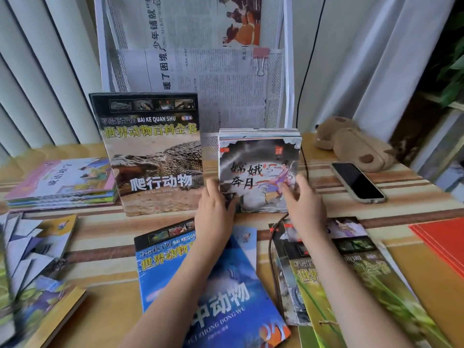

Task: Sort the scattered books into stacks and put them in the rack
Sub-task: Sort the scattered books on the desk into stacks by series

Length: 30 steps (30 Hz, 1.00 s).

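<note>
Stack of small square books (259, 172) standing upright at the foot of the white wire rack (288, 71), gripped at its lower corners by left hand (214, 204) and right hand (302, 199), hands apart. Beside it to the left, crocodile book (153, 151) leaning upright. Blue book (213, 285), green book (364, 285) and pink pile (62, 182) lying flat on striped table (105, 237). Phone (357, 182) and plush toy (351, 141) at right.

Glossy paper covers on the books (258, 172), sheen catching the light. White wire mesh on the rack (275, 79), probably metal, with matt newsprint (200, 71) inside. Striped cloth over the table (105, 237); plush fabric toy (351, 144); glossy black phone (357, 182).
</note>
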{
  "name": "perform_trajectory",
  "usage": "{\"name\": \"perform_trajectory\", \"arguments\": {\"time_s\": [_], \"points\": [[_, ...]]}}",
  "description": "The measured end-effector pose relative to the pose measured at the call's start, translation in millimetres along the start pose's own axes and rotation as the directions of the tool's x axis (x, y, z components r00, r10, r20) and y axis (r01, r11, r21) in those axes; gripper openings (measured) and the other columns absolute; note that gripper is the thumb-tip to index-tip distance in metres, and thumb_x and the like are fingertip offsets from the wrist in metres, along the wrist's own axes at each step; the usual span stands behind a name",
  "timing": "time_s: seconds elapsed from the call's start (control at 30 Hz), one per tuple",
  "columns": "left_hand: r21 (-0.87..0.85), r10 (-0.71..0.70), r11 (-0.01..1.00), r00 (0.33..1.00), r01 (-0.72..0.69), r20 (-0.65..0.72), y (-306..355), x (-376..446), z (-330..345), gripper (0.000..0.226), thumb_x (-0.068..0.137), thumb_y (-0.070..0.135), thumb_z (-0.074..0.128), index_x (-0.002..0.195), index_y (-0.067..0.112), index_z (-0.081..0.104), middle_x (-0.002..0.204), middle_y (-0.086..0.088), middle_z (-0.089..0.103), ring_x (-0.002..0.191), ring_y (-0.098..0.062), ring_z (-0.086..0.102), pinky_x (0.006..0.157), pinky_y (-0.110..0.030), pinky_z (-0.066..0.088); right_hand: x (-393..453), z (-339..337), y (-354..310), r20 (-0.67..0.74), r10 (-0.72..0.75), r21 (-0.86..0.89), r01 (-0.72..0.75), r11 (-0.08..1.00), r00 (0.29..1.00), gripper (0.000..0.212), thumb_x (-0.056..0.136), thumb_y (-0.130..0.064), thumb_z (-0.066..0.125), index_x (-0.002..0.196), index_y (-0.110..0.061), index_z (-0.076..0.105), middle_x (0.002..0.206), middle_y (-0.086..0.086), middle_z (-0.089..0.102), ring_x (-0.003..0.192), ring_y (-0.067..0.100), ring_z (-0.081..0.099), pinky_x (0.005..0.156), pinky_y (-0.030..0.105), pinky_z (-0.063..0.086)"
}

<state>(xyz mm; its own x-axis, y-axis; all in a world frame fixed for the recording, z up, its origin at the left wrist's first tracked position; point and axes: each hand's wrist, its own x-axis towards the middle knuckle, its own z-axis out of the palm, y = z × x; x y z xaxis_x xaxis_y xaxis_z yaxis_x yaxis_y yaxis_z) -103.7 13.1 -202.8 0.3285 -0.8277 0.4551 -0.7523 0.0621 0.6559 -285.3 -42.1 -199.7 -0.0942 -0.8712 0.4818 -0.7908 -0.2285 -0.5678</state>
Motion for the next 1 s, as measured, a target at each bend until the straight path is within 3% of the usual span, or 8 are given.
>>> {"name": "perform_trajectory", "arguments": {"time_s": [0.17, 0.23, 0.33, 0.43, 0.8, 1.0], "points": [[-0.029, -0.041, 0.999, 0.997, 0.040, -0.065, 2.0, 3.2, -5.7, 0.074, 0.072, 0.023, 0.080, 0.125, -0.004, 0.037, 0.114, -0.022, 0.053, 0.108, -0.039, 0.052, 0.090, -0.042, 0.043, 1.0, 2.0, 3.4, -0.018, -0.053, -0.123, 0.050, 0.991, 0.998, 0.037, 0.090, -0.057, 0.042, 0.082, -0.021, 0.034, 0.052, 0.002, 0.048, 0.049, 0.027, 0.048, 0.047, 0.028, 0.028], [-0.008, -0.048, 0.999, 0.997, 0.047, -0.061, 1.5, 4.5, -6.8, 0.068, 0.071, 0.023, 0.081, 0.118, -0.005, 0.040, 0.108, -0.021, 0.054, 0.102, -0.039, 0.052, 0.086, -0.040, 0.042, 1.4, 3.0, 3.1, -0.017, -0.051, -0.147, 0.048, 0.988, 0.999, 0.039, 0.091, -0.056, 0.041, 0.082, -0.019, 0.033, 0.050, -0.001, 0.043, 0.047, 0.026, 0.046, 0.047, 0.028, 0.026], [0.034, -0.035, 0.999, 0.999, 0.037, -0.040, 1.3, 5.1, -7.9, 0.051, 0.073, 0.024, 0.079, 0.099, 0.003, 0.041, 0.093, -0.018, 0.056, 0.089, -0.038, 0.053, 0.072, -0.037, 0.038, 0.7, 4.7, 2.7, -0.018, -0.049, -0.157, 0.045, 0.987, 0.999, 0.041, 0.090, -0.058, 0.039, 0.082, -0.018, 0.033, 0.049, -0.005, 0.040, 0.048, 0.028, 0.049, 0.053, 0.032, 0.037], [0.068, -0.047, 0.997, 0.999, 0.048, -0.024, 0.3, 4.8, -9.2, 0.047, 0.075, 0.029, 0.077, 0.088, 0.011, 0.036, 0.082, -0.017, 0.059, 0.079, -0.037, 0.054, 0.063, -0.033, 0.032, 0.9, 5.8, 3.0, -0.027, -0.010, -0.100, 0.007, 0.995, 1.000, 0.042, 0.090, -0.057, 0.045, 0.085, -0.016, 0.033, 0.053, -0.005, 0.044, 0.052, 0.029, 0.053, 0.059, 0.039, 0.046], [0.254, -0.041, 0.967, 0.999, 0.035, 0.016, 6.0, -4.5, -11.3, 0.036, 0.089, 0.039, 0.059, 0.097, 0.006, 0.048, 0.099, -0.014, 0.058, 0.096, -0.033, 0.052, 0.069, -0.029, 0.031, -0.6, 2.8, -0.4, -0.050, -0.055, -0.105, 0.049, 0.993, 0.997, 0.038, 0.091, -0.051, 0.046, 0.085, -0.016, 0.033, 0.055, -0.002, 0.046, 0.052, 0.027, 0.048, 0.058, 0.032, 0.036], [0.315, -0.052, 0.948, 0.998, 0.039, 0.032, 13.9, -6.2, -12.6, 0.033, 0.092, 0.037, 0.055, 0.102, 0.006, 0.047, 0.101, -0.013, 0.060, 0.102, -0.031, 0.051, 0.066, -0.034, 0.040, -1.7, 1.6, -4.2, -0.104, -0.076, -0.071, 0.069, 0.995, 0.992, 0.035, 0.090, -0.048, 0.050, 0.094, -0.016, 0.035, 0.059, -0.001, 0.054, 0.051, 0.028, 0.053, 0.057, 0.035, 0.046]]}}
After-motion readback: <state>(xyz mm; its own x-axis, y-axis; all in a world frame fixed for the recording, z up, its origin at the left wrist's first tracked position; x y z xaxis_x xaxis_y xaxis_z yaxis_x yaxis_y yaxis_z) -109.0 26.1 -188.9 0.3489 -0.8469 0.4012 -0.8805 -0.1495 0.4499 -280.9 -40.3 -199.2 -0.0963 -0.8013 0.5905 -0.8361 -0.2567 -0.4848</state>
